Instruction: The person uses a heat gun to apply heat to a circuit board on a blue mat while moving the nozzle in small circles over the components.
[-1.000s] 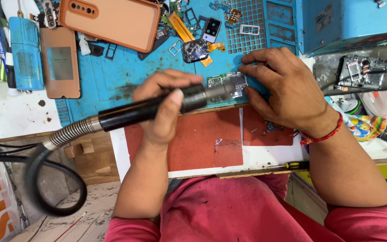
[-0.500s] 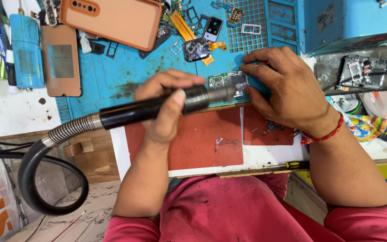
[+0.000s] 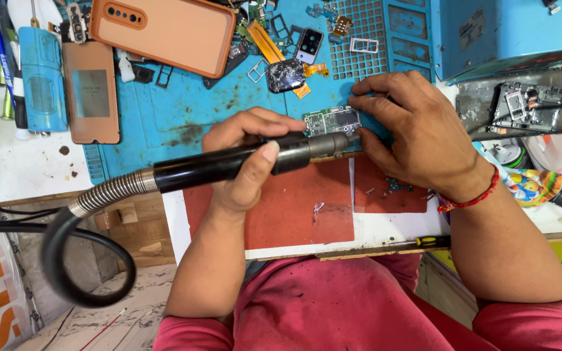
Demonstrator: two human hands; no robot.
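Left hand (image 3: pixel 245 159), grip clamped around the black rotary handpiece (image 3: pixel 229 164); its metal tip lies just beyond the grip, touching the small green circuit board (image 3: pixel 333 121). Right hand (image 3: pixel 411 133), grip pressed together on the board's far edge, pinning it to the blue mat (image 3: pixel 183 117) on the table. The board appears thin, light and fragile; best held by its edges.

A person with bare forearms wears a pinkish-red short-sleeved shirt (image 3: pixel 333 305), and a thin red thread bracelet (image 3: pixel 466 198) circles the wrist of the right hand (image 3: pixel 411 130).
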